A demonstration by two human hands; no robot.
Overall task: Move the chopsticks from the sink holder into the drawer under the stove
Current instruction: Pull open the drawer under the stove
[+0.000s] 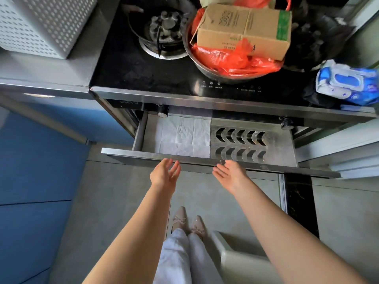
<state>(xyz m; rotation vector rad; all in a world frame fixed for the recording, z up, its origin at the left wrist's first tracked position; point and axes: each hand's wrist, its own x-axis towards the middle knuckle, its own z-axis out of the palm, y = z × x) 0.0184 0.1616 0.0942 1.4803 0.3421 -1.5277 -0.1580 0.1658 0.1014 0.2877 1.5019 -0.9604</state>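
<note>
1. Drawer [205, 158] under stove [143, 74] pulled out; white paper liner [180, 138] on its left floor, slotted metal plate [240, 144] on right.
2. Left hand [164, 175] and right hand [231, 173] both spread, empty, just short of drawer's front edge.
3. Chopsticks not visible anywhere.
4. Stove top crowded: metal basin [205, 68] holding cardboard box [244, 29] and red bag [231, 58]; wipes pack [346, 83] at right edge.
5. Bare floor [114, 191] under arms.

drawer [205, 158] seen pulled open under stove [155, 78] | left hand [164, 175] and right hand [231, 175] held spread, empty, at drawer's 6 o'clock edge | white paper liner [182, 136] laid inside at 9 o'clock
</note>
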